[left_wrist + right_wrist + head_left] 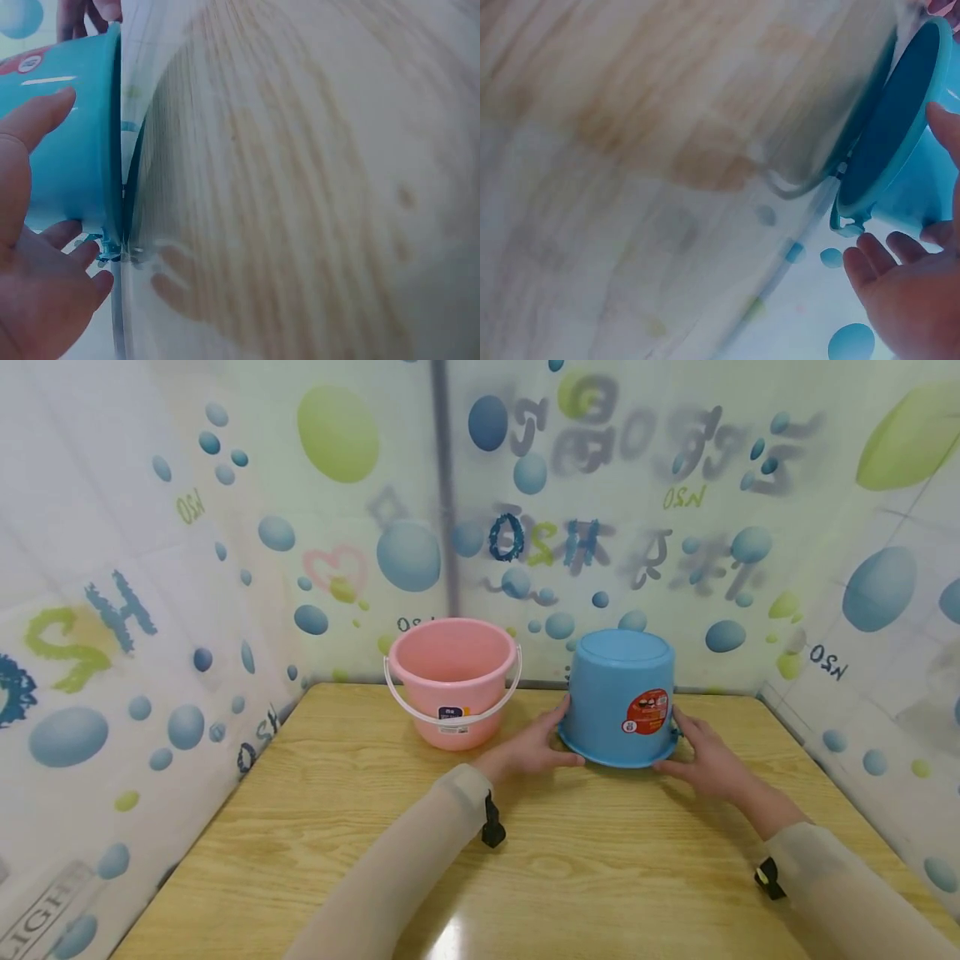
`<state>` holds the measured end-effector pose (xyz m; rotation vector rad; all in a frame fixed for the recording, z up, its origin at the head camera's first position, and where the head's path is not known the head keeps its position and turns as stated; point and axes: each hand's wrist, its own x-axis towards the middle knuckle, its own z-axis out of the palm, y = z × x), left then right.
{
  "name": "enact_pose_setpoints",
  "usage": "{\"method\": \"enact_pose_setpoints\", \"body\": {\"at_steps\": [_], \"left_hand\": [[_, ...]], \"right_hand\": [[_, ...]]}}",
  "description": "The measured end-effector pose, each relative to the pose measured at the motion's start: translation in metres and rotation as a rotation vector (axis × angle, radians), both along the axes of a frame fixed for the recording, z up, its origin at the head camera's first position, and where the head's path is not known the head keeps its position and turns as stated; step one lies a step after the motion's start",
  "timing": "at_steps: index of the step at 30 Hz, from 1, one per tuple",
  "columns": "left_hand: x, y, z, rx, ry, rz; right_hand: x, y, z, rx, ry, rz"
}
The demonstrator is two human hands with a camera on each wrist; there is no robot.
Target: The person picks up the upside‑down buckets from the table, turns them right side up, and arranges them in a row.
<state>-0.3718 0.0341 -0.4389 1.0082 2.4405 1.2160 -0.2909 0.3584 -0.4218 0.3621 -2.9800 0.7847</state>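
A blue bucket (615, 702) is upside down, its base up and a red label (647, 712) on its side. My left hand (531, 745) holds it at the left, thumb toward the front and fingers around the side near the rim. On the opposite side my right hand (708, 758) holds it the same way, thumb low near the rim. In the right wrist view the bucket's rim (930, 90) is tilted up off the table, showing the dark inside. A handle joint (109, 247) shows near my left fingers. To the left, a pink bucket (453, 668) stands upright.
The pink bucket's white handle (450, 722) hangs down across its front. Both buckets are at the far part of the wooden table (585, 877). Curtains with blue and green spots (408, 556) enclose the table behind and at both sides.
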Motion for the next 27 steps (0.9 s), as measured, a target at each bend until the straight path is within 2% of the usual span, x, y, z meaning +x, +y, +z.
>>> {"method": "enact_pose_setpoints", "body": {"at_steps": [9, 14, 19, 23, 27], "left_hand": [[0.004, -0.004, 0.002, -0.019, 0.007, 0.075], [0.003, -0.005, 0.001, 0.019, 0.028, 0.107], [0.003, -0.006, 0.004, 0.066, 0.003, 0.151], [0.003, -0.008, 0.008, 0.097, -0.009, 0.140], [0.001, -0.009, 0.012, 0.161, 0.001, 0.089]], "right_hand": [[0.003, -0.002, 0.003, -0.053, 0.041, -0.001], [0.003, -0.003, 0.004, -0.093, 0.054, 0.009], [0.005, -0.004, 0.008, -0.118, 0.079, 0.017], [0.007, -0.004, 0.011, -0.165, 0.070, 0.019], [0.009, -0.002, 0.016, -0.242, 0.042, 0.044]]}}
